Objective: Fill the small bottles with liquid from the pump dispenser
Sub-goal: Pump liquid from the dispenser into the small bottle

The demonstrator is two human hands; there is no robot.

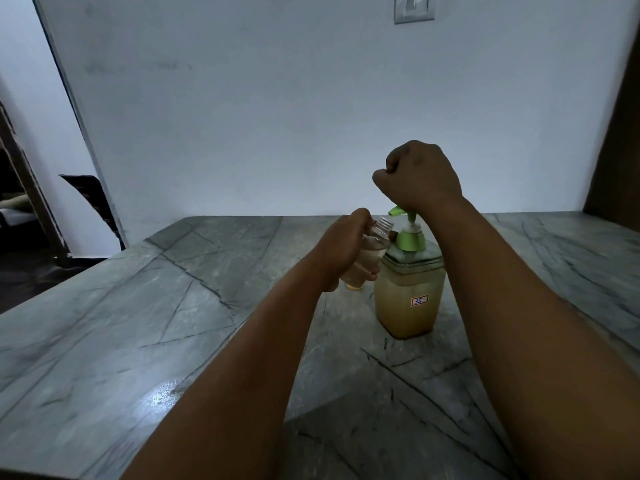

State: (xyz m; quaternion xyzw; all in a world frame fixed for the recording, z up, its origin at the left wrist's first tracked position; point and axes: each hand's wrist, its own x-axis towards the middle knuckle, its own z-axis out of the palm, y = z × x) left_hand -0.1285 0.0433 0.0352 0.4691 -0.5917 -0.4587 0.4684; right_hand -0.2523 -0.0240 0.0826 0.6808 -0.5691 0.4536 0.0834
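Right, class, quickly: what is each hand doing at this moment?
Left hand: closed around the small bottle, tilted beside the pump spout.
Right hand: a fist holding nothing, its heel on the green pump head.

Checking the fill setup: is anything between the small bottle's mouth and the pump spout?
Nothing visible. The left hand holds the bottle tilted, its open mouth just below the green spout, with only air between.

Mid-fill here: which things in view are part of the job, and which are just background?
In the job:
small bottle, gripped tilted by the left hand
pump dispenser, its green pump head under the fisted right hand

Just there:
wall switch plate
dark chair
stone table
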